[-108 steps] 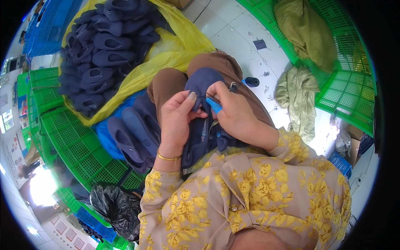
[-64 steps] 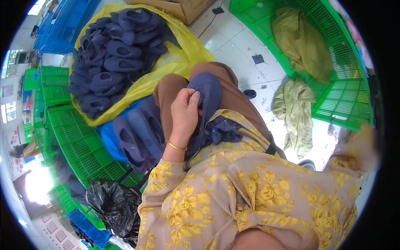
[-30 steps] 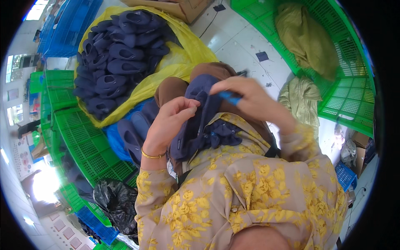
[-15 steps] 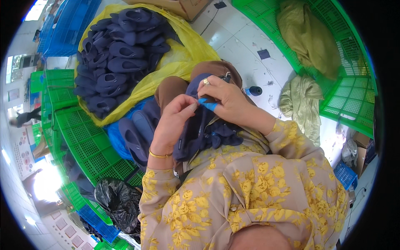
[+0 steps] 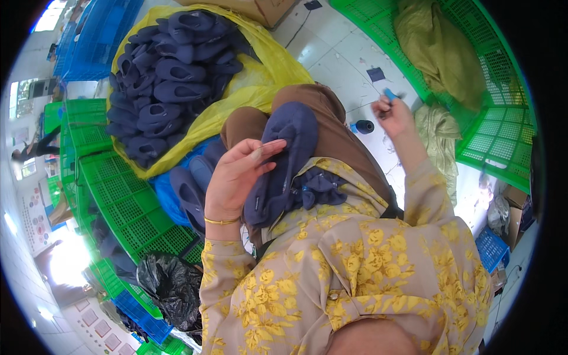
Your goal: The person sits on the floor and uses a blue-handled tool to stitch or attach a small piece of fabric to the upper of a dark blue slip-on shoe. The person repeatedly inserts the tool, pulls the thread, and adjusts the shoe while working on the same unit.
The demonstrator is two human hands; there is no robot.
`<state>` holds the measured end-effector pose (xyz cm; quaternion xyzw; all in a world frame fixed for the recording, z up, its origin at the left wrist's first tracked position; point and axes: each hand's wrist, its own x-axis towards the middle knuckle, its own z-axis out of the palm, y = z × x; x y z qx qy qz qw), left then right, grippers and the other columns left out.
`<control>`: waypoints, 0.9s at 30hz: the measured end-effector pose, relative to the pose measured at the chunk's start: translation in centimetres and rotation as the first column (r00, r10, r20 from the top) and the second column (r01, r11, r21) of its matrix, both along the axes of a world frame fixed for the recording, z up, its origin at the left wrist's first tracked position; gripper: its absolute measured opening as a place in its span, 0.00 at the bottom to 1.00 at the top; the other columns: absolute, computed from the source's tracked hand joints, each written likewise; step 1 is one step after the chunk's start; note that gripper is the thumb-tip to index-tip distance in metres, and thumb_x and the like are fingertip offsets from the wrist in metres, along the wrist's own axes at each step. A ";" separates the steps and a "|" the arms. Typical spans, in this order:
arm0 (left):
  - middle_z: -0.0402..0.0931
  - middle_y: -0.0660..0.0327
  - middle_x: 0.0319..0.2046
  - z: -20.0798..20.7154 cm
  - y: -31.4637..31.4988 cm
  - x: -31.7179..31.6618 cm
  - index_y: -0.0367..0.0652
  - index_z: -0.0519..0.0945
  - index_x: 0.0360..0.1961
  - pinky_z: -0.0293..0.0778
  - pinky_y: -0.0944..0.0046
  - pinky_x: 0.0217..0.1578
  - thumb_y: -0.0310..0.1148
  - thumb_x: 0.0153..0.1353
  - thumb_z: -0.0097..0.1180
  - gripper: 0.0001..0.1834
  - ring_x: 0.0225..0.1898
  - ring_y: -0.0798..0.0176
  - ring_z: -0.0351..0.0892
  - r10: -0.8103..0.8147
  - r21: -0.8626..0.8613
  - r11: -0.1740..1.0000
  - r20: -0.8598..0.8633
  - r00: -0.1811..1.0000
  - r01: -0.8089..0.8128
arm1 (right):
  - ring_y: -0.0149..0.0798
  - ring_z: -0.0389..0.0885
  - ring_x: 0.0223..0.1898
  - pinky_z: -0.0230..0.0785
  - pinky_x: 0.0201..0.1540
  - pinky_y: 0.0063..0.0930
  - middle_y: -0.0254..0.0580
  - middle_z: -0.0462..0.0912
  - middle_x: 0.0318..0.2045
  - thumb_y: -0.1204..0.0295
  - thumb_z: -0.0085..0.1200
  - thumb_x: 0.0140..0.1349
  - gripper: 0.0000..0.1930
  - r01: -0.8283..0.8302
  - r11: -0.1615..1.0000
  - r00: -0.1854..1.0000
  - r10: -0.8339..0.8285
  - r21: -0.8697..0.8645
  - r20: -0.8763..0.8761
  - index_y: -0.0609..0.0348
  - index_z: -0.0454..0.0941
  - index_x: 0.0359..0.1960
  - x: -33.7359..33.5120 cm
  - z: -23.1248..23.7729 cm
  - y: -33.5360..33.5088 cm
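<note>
A navy slipper [image 5: 302, 133] lies on my lap, its rounded end toward my knees. My left hand [image 5: 234, 174] is over its left side, thumb and fingers pinched together; anything between the fingertips is too small to name. Out to the right, above the floor, my right hand [image 5: 394, 118] is raised with fingers curled and blurred. Blue tape [image 5: 390, 94] wraps one of its fingers, and a dark thing beside it cannot be made out. Bunched navy cloth pieces [image 5: 319, 188] rest on my lap. More navy slippers [image 5: 188, 198] lie by my left wrist.
A yellow plastic bag [image 5: 266, 77] full of navy slippers [image 5: 177, 71] stands ahead to the left. Green crates [image 5: 130, 207] line the left; another green crate [image 5: 503, 127] with olive cloth [image 5: 438, 56] is at right. A dark thread spool [image 5: 363, 126] lies on the floor.
My right hand has moved away from my left hand and the slipper, out to the right. My left hand stays pinched near the slipper, shifted slightly down and left.
</note>
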<state>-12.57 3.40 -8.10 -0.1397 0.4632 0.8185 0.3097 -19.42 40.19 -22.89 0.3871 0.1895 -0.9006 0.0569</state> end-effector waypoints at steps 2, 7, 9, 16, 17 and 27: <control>0.73 0.46 0.59 -0.6 -0.6 0.3 0.45 0.75 0.42 0.67 0.56 0.57 0.31 0.70 0.49 0.05 0.62 0.54 0.71 0.018 0.057 0.998 0.010 1.000 -0.018 | 0.31 0.60 0.18 0.75 0.53 0.53 0.37 0.62 0.19 0.81 0.40 0.68 0.05 0.249 0.968 0.957 -0.250 0.024 0.145 0.62 0.64 0.32 0.3 -1.3 3.0; 0.73 0.45 0.58 -0.7 -0.5 0.1 0.44 0.75 0.41 0.67 0.54 0.57 0.30 0.67 0.50 0.05 0.62 0.52 0.70 0.046 0.156 0.987 -0.005 0.999 -0.045 | 0.34 0.64 0.23 0.66 0.60 0.71 0.38 0.61 0.19 0.82 0.41 0.68 0.11 0.338 0.921 0.918 -0.368 0.193 0.148 0.61 0.62 0.25 2.3 -3.1 6.9; 0.75 0.46 0.55 -0.6 -0.2 -0.1 0.44 0.74 0.37 0.69 0.56 0.53 0.28 0.65 0.52 0.01 0.58 0.54 0.73 0.103 0.086 0.991 0.001 0.995 -0.102 | 0.36 0.65 0.22 0.72 0.56 0.70 0.39 0.64 0.19 0.80 0.40 0.69 0.07 0.280 0.932 0.944 -0.310 0.229 0.110 0.62 0.63 0.30 3.3 -2.9 6.6; 0.79 0.60 0.28 -2.1 3.6 -1.6 0.49 0.61 0.18 0.69 0.73 0.30 0.23 0.51 0.69 0.24 0.26 0.73 0.72 0.168 -0.570 0.760 -0.294 0.941 -0.313 | 0.32 0.71 0.25 0.78 0.53 0.51 0.37 0.67 0.24 0.82 0.42 0.68 0.03 0.121 0.717 0.991 -0.046 0.686 -0.126 0.60 0.66 0.38 5.0 1.0 3.0; 0.78 0.61 0.27 -2.3 3.8 -1.6 0.49 0.61 0.18 0.69 0.73 0.29 0.24 0.51 0.69 0.24 0.25 0.73 0.72 0.096 -0.652 0.697 -0.327 0.940 -0.298 | 0.31 0.72 0.26 0.79 0.52 0.47 0.37 0.68 0.25 0.81 0.42 0.68 0.03 0.114 0.668 0.989 -0.008 0.736 -0.146 0.60 0.66 0.39 5.3 0.6 3.3; 0.74 0.61 0.19 -2.2 6.1 -1.1 0.41 0.63 0.23 0.71 0.70 0.28 0.27 0.47 0.68 0.19 0.23 0.72 0.72 -0.192 -0.881 0.270 -0.444 0.875 -0.388 | 0.35 0.79 0.33 0.72 0.42 0.32 0.39 0.78 0.37 0.78 0.44 0.65 0.09 -0.098 -0.601 0.991 0.017 0.793 0.135 0.59 0.72 0.45 8.0 -0.1 11.8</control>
